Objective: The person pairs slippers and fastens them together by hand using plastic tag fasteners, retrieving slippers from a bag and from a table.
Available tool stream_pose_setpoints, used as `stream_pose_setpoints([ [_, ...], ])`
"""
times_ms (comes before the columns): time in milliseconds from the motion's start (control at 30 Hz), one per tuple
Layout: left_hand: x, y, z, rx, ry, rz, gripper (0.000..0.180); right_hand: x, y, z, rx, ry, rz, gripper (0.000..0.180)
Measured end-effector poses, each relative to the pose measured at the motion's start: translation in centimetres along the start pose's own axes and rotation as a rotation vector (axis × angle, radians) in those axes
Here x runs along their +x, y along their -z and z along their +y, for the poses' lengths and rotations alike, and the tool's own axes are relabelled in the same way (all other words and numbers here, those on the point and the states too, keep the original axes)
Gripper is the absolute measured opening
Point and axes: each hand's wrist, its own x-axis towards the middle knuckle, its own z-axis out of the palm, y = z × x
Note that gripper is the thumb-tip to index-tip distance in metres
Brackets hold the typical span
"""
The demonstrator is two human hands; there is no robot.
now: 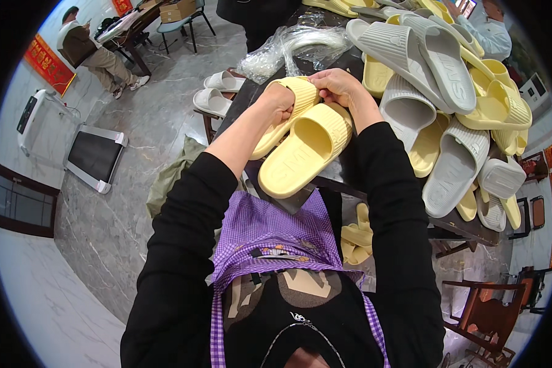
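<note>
Gripping hard with the left hand (pixel 280 101), fingers curled round the ribbed strap of a yellow slide sandal (pixel 286 110); pinching the same strap's far edge with the right hand (pixel 339 87), fingertips pressed together on it, probably to steady the pair; lying just under and in front, a second yellow slide (pixel 303 153), sole-bed up, toe toward the body, touching the first as if matched to it; both resting on the near edge of a dark table (pixel 349 168); spilling across the right of that table, a loose heap of grey and yellow slides (pixel 454 104), overlapping, no box or bin round them; beyond the hands, a bundle of clear plastic bags (pixel 294 46), contents, if any, impossible to tell; off the table's left side, two grey slides (pixel 218 92) on a low stool
</note>
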Motion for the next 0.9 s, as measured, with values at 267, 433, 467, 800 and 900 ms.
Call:
stream_pose_setpoints([
  [267, -1.8, -2.3, 1.5, -0.023, -0.047, 0.125, 0.010, 0.9, 1.2, 0.2, -0.036, 0.023, -0.011, 0.010],
  [433, 2.6, -0.4, 0.1, -0.011, -0.063, 0.291, 0.013, 0.5, 0.8, -0.7, -0.042, 0.141, 0.055, 0.007],
  [467, 4.2, 0.6, -1.1, -0.043, -0.106, 0.288, 0.012, 0.2, 0.2, -1.0, -0.051, 0.151, 0.063, 0.007],
  [800, -1.3, -1.4, 0.0, 0.004, -0.025, 0.228, 0.017, -1.5, -0.2, 0.2, -0.085, 0.139, 0.092, 0.006],
  [900, -0.8, -1.3, 0.3, 0.000, -0.024, 0.273, 0.017, -1.3, -0.7, -0.3, -0.071, 0.150, 0.093, 0.006],
])
